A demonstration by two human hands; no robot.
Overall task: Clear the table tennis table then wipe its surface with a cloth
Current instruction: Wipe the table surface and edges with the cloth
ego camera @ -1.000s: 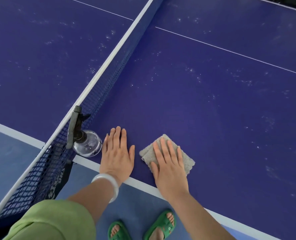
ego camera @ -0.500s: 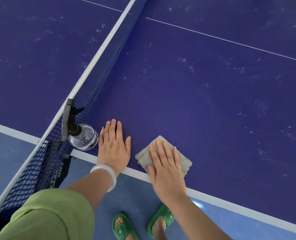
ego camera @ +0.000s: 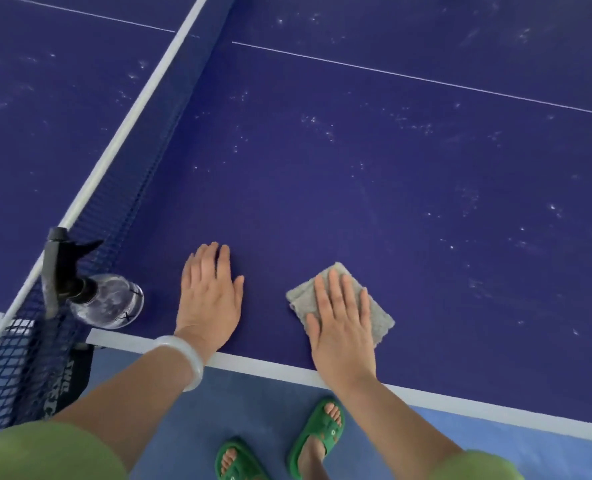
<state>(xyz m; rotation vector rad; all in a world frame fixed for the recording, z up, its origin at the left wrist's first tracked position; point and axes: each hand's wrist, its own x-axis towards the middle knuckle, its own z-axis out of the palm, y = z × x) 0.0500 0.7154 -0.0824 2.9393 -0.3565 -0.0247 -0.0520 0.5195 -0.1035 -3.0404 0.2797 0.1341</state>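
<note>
A folded grey cloth [ego camera: 377, 317] lies on the dark blue table tennis table [ego camera: 357, 188] close to its near white edge. My right hand [ego camera: 343, 323] presses flat on the cloth with straight fingers. My left hand [ego camera: 209, 299] rests flat on the bare table surface to the left of the cloth, a white bangle on its wrist. Pale dusty specks are scattered over the table's surface.
A clear spray bottle [ego camera: 104, 299] with a black trigger head stands by the net [ego camera: 121, 216] at the table's near left corner. The net runs diagonally up to the back. Below the table edge are the blue floor and my green sandals [ego camera: 319, 434].
My right hand has slid the cloth a little to the right along the near edge, widening the gap to my left hand. The left hand stays flat in place.
</note>
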